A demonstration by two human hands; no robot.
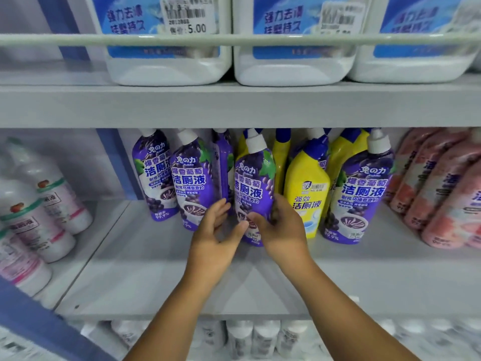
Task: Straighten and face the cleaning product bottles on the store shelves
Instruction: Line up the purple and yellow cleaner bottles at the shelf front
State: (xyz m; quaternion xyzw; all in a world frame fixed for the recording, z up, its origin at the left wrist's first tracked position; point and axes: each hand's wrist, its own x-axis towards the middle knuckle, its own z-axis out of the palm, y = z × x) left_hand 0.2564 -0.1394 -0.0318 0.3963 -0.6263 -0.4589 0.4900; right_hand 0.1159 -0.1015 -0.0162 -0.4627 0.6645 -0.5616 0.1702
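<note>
Two hands meet at one purple bottle (253,186) near the middle of the lower shelf (145,259). My right hand (279,230) wraps the bottle's lower right side, fingers curled round it and thumb across the front. My left hand (216,235) is open, fingers relaxed and spread just beside the bottle's lower left edge; I cannot tell whether the fingertips touch it.

The bottle stands slightly tilted, its label turned a little to the left rather than square to the aisle. It sits forward of a yellow bottle (307,194) just to its right and of a narrow purple one (222,165) turned side-on behind my left hand.

Risks, as I judge them:
- Tall, narrow bottles on small bases tip easily. Twisting this one from low down could swing its white cap (255,142) into the yellow bottles behind and set several rocking.
- The glossy wrap may slip under a one-handed hold, so the bottle could turn less than intended or drop onto the shelf.
- My left forearm lies close to the second purple bottle from the left (191,183); a careless sweep would knock it askew.
- The far purple bottle (361,194) stands among the yellow row, so facing alone leaves the group mixed.
</note>
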